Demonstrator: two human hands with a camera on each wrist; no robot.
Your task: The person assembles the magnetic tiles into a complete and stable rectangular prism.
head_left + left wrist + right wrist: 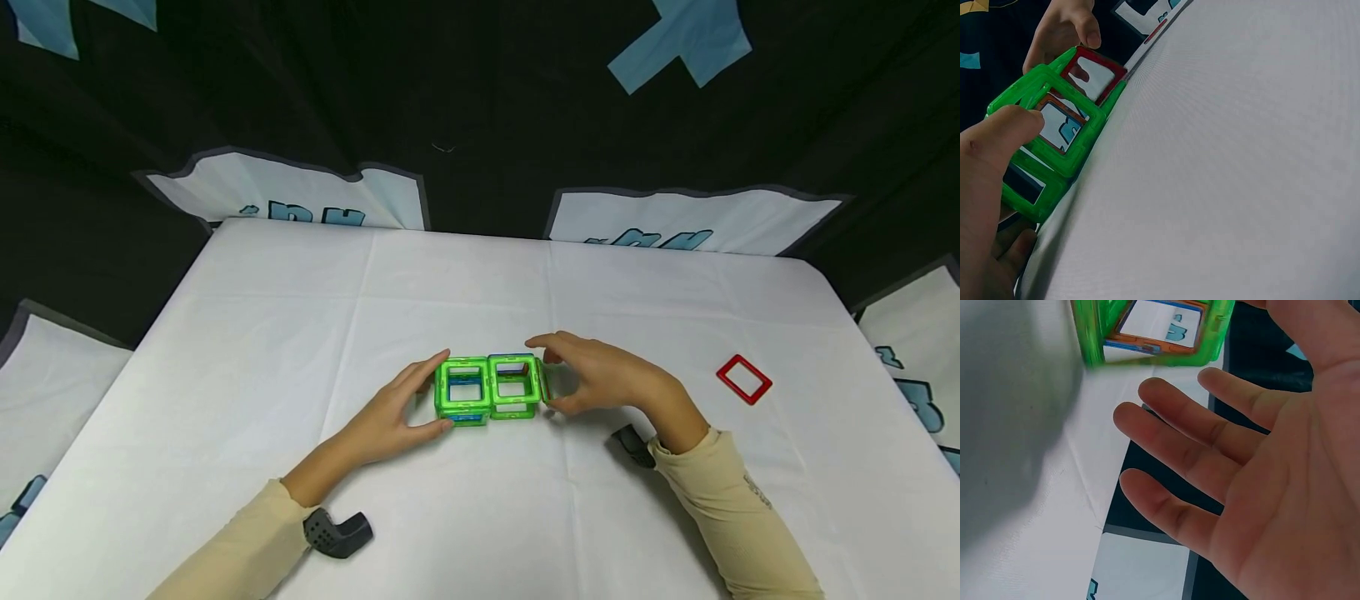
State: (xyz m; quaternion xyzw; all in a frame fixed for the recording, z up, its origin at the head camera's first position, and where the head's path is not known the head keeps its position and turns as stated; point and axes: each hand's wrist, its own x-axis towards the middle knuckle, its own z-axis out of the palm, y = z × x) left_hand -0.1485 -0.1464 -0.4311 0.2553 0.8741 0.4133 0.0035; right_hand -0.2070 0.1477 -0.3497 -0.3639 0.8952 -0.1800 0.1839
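Observation:
Two joined cubes of magnetic tiles [491, 385], mostly green with blue and red parts, stand on the white table. My left hand [390, 421] grips the left cube, thumb on the near side and fingers at the far side. In the left wrist view its thumb presses a green tile frame [1088, 137]. At the right end, a red-edged tile [546, 383] stands at a slant beside the right cube. Around that end my right hand [603, 371] is spread. The right wrist view shows its fingers [1179, 444] extended and apart, below the green cube [1091, 337].
A loose red square tile [754, 371] lies flat at the right of the white table [465, 517]. Black cloth [480, 100] hangs behind the table's far edge. Dark wrist devices [337, 535] are worn at both sleeves.

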